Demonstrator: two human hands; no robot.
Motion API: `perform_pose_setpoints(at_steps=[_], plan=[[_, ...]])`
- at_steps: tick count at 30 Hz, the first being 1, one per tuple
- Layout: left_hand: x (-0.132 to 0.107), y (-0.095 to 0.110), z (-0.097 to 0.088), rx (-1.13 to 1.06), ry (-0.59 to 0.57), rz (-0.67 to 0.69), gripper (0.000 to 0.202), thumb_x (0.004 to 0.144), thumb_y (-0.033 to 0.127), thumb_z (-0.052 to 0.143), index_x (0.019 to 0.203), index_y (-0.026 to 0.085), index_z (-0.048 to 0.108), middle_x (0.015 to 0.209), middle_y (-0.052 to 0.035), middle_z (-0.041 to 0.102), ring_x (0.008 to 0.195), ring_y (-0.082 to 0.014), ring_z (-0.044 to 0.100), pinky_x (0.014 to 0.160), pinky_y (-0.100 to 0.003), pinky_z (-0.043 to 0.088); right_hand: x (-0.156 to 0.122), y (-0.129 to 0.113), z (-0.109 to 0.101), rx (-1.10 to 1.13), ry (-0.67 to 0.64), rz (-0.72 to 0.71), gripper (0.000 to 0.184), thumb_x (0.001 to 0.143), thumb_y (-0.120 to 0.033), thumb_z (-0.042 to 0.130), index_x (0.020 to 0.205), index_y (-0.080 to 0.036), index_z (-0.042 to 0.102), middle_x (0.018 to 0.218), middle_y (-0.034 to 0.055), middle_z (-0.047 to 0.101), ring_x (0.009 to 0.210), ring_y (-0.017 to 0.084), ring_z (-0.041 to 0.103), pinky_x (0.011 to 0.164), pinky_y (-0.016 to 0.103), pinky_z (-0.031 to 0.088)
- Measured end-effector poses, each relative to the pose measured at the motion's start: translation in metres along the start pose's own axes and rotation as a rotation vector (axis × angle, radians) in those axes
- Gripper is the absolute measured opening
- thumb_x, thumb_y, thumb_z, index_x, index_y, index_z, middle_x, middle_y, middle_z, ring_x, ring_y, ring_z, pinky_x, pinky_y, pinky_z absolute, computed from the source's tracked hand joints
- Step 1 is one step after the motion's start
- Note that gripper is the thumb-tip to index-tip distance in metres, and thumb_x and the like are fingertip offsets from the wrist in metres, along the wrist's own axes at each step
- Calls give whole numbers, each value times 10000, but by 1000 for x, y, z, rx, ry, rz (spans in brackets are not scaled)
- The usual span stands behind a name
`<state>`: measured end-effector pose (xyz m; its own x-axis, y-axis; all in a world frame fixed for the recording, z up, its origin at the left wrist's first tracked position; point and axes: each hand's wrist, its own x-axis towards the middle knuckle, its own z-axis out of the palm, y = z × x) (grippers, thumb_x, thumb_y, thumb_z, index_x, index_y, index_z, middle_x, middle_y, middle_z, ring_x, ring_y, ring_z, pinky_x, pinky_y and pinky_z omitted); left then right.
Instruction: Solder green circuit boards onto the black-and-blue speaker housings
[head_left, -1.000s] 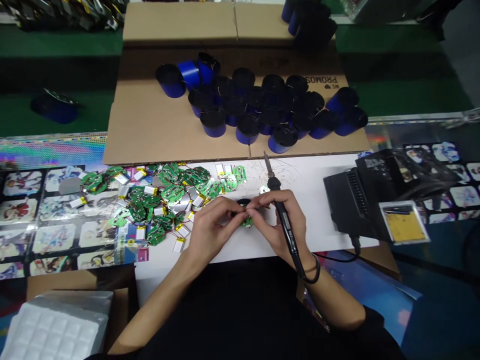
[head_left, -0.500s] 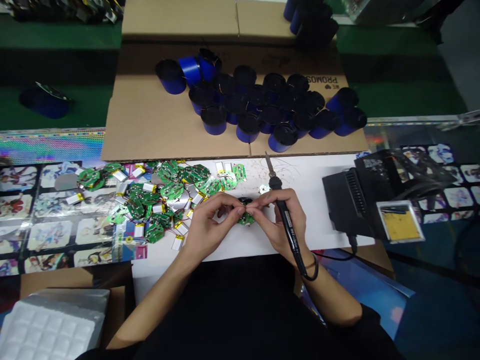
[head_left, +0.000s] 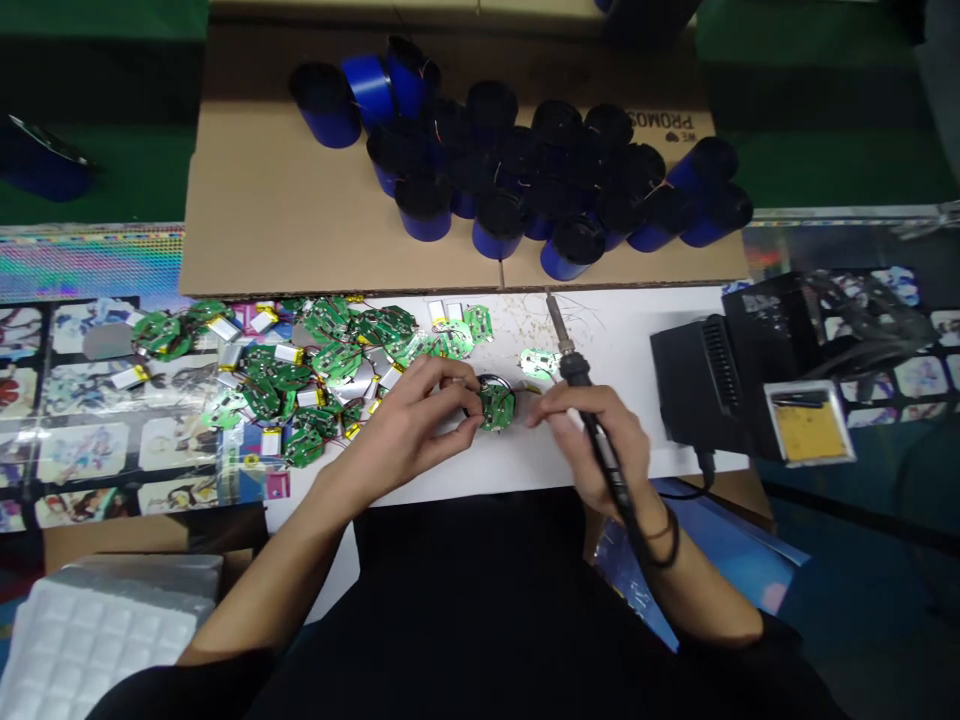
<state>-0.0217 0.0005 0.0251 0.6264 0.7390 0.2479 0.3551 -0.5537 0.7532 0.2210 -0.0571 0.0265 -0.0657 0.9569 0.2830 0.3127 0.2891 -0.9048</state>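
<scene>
A round green circuit board [head_left: 496, 408] with a dark ring along its upper edge lies on the white work surface in front of me. My left hand [head_left: 424, 420] grips its left edge between thumb and bent fingers. Just right of the board is my right hand [head_left: 600, 440], apart from it, with a black soldering iron [head_left: 576, 368] held between the fingers. The iron's metal tip points up and away from me. Beyond the board, another green board [head_left: 538, 362] lies flat near the iron.
Left of my hands is a heap of green circuit boards [head_left: 330, 365] with small white batteries. Many blue cups [head_left: 424, 208] stand on cardboard [head_left: 255, 230] at the back. A black soldering station [head_left: 697, 385] and a tray with a yellow sponge [head_left: 811, 428] are at right.
My right hand has moved right, away from the board, carrying the soldering iron. My left hand stays at the board's left edge. More of the board shows now, and the view has shifted slightly.
</scene>
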Motion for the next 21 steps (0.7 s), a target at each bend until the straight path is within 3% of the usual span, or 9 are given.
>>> perform_pose_setpoints(at_steps=[3, 5, 10, 14, 17, 21], plan=[[2, -6, -4, 21, -87, 64, 59, 1052, 157, 622, 1045, 197, 665, 1202, -95, 724, 1094, -225, 631, 1016, -382, 484, -2, -4, -12, 169, 135, 100, 304, 1046, -453, 622, 1312, -305, 638, 675, -57, 610, 551, 150, 577, 527, 298, 480], [5, -9, -6, 26, -118, 84, 73, 1059, 162, 604, 1052, 197, 668, 1158, -85, 753, 1052, -224, 636, 979, -373, 497, -1, -6, -20, 224, 188, 128, 380, 992, -513, 695, 1313, -320, 632, 659, -64, 589, 532, 148, 536, 470, 275, 416], [14, -8, -7, 12, -171, 63, 132, 1058, 202, 587, 1016, 201, 712, 1107, -85, 784, 1024, -240, 659, 951, -396, 512, -5, -3, -38, -50, 228, 127, 219, 918, -361, 828, 1104, -262, 773, 865, 36, 784, 658, 182, 714, 510, 304, 529], [13, -1, -1, 72, -124, 36, 145, 1042, 170, 570, 968, 194, 692, 1078, -90, 781, 991, -247, 670, 936, -410, 514, -14, -2, -46, -200, 326, 52, 132, 877, -310, 865, 989, -264, 813, 822, 31, 802, 635, 201, 732, 523, 343, 558], [8, 3, 6, 126, -54, 26, 128, 1024, 134, 574, 962, 191, 671, 1081, -91, 780, 988, -250, 670, 936, -413, 520, -14, -6, -48, -170, 265, -12, 142, 872, -286, 845, 1006, -269, 800, 816, 30, 802, 614, 200, 721, 501, 345, 562], [4, 4, 13, 146, -12, 9, 125, 1004, 121, 578, 959, 196, 666, 1078, -84, 784, 984, -249, 665, 939, -410, 530, -4, -15, -44, -133, 53, -48, 169, 850, -253, 815, 1009, -268, 758, 747, 20, 755, 589, 196, 702, 464, 317, 552]])
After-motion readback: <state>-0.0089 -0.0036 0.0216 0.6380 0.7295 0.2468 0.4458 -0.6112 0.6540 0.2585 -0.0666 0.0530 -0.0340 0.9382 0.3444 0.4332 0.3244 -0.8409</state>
